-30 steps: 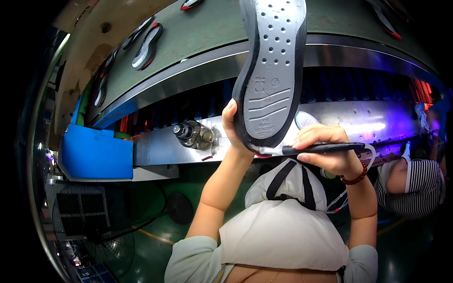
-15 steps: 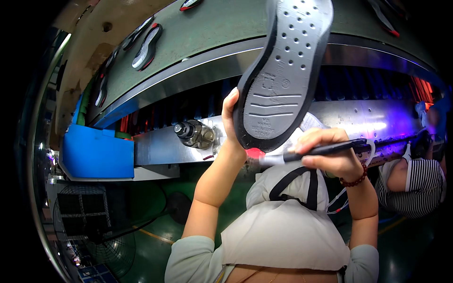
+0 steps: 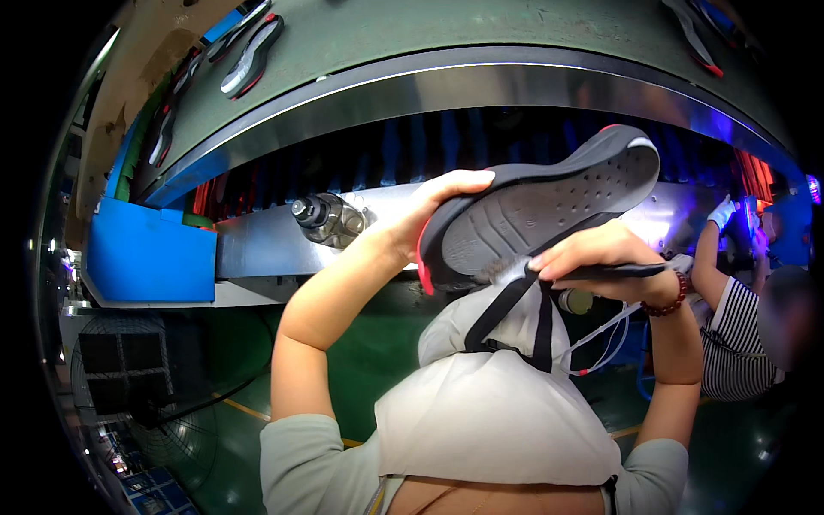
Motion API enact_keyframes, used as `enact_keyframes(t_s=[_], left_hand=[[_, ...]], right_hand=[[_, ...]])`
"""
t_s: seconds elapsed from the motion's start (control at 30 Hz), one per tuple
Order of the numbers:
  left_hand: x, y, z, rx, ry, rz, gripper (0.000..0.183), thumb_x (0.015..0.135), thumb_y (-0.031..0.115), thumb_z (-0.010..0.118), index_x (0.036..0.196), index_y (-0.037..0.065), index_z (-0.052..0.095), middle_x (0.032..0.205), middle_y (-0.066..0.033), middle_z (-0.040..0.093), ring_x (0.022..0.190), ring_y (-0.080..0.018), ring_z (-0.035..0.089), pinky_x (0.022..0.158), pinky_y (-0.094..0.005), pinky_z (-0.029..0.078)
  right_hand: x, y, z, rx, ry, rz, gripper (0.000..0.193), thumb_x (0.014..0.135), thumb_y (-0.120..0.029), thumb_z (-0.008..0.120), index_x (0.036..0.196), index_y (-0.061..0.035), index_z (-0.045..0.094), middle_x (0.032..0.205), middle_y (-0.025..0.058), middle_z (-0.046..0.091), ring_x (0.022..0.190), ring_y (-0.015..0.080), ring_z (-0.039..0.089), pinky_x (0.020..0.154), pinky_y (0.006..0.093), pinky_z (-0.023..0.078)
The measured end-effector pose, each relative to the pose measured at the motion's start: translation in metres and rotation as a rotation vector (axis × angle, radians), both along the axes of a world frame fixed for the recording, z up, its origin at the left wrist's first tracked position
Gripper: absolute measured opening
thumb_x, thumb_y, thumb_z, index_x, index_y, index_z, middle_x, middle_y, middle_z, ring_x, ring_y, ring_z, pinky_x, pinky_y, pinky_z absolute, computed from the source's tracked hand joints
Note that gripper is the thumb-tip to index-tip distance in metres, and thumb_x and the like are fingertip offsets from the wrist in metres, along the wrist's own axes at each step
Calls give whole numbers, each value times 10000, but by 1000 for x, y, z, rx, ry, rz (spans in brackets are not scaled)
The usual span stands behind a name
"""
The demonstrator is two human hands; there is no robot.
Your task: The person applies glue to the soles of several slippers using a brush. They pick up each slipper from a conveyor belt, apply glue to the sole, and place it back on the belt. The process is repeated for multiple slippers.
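A grey and black shoe sole (image 3: 549,206) with red at its tip and heel hangs tilted in front of me, its toe up to the right. My left hand (image 3: 429,210) is closed round its heel end, thumb along the near rim. In my right hand (image 3: 601,253) is a brush (image 3: 508,271), pinched by its black handle. Its bristles lie against the sole's underside near the heel, as far as I can see. A dark-capped clear bottle (image 3: 330,221) stands on the metal ledge, left of my left hand.
Beyond the ledge runs a green conveyor belt (image 3: 386,39) with a raised metal edge. Several soles (image 3: 254,57) lie on it. A blue machine cover (image 3: 150,253) is at left, above a floor fan (image 3: 129,378). Another person in striped clothing (image 3: 742,343) works at right.
The sole has swung from nearly upright to a slant, toe lower and to the right. The brush, below the heel before, now has its bristles at the sole's underside.
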State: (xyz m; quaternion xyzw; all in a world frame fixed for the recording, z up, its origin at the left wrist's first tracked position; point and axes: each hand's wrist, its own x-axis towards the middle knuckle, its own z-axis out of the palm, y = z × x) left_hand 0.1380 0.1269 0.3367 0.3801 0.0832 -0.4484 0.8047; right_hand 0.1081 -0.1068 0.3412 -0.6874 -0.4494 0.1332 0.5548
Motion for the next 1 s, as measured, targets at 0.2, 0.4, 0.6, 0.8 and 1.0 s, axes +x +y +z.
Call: enact_keyframes(t_s=[0.2,0.4,0.6,0.8,1.0], left_hand=[[-7,19,-5,24,66,-54,426,795,265,540,1132,11,478,1054,-126,546,895,-165,556,792,-276,451],[-12,29,-18,41,61,57,411,795,284,547,1104,16,513,1011,-121,580,868,-199,581,774,-317,475],[-7,34,-25,-104,30,63,515,746,319,567,1145,6,482,1079,-140,547,942,-234,553,829,-334,446],[1,59,-75,-370,-116,75,576,789,402,492,1235,51,397,1221,-130,447,1084,-263,459,930,-400,355],[-2,-35,-129,-512,56,315,799,762,677,258,1279,71,328,1210,-148,444,1076,-307,462,895,-448,380]], right_hand=[[-4,-12,4,-178,-109,-8,128,711,-31,625,835,-6,609,863,137,632,811,258,625,688,289,499],[-10,-20,11,-429,-116,71,141,714,-22,602,854,-41,605,896,115,631,820,230,620,706,299,495],[3,-26,-9,-159,-94,-111,144,676,-6,646,816,-17,616,864,122,637,799,232,626,707,287,488],[-24,-17,31,56,-84,-232,203,614,-27,701,804,-45,632,828,100,645,776,193,613,634,264,465],[-6,3,-45,166,194,-674,164,659,18,651,822,18,630,847,126,619,832,178,581,761,270,452]])
